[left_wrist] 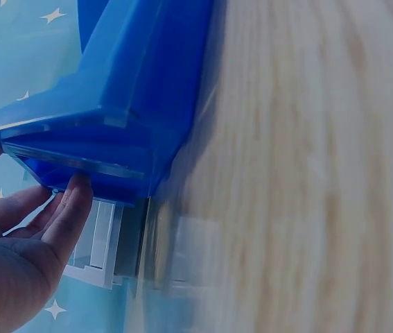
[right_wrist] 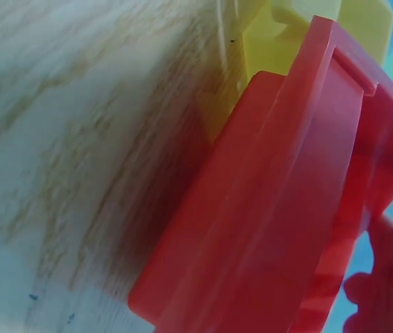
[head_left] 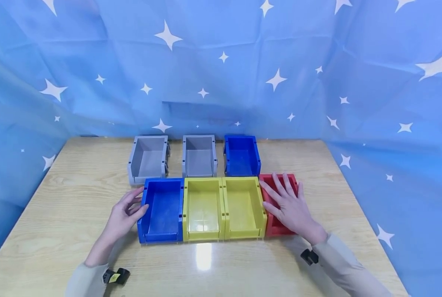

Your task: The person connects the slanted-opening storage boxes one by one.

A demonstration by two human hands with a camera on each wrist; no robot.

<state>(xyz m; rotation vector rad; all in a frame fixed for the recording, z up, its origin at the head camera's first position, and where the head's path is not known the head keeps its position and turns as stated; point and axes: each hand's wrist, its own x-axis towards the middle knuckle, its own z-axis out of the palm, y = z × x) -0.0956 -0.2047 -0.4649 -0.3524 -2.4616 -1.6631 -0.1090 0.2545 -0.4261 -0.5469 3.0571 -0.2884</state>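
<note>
Four storage bins stand side by side in the front row. At the left end, my left hand (head_left: 121,219) pinches the left wall of a blue bin (head_left: 164,208), thumb at the rim and fingers against the outer side. In the left wrist view those fingers (left_wrist: 68,215) reach under the blue bin's rim. Two yellow bins (head_left: 203,204) (head_left: 243,204) fill the middle. Across the red bin (head_left: 280,232) at the right end lies my right hand (head_left: 292,209), fingers spread and straight, thumb beside the neighbouring yellow wall. It hides much of the red bin's inside.
Behind the front row stand two grey bins (head_left: 150,159) (head_left: 199,159) and another blue bin (head_left: 242,156), with gaps between them. The wooden table (head_left: 65,198) ends at a blue curtain (head_left: 213,74) with white stars, at the back and sides.
</note>
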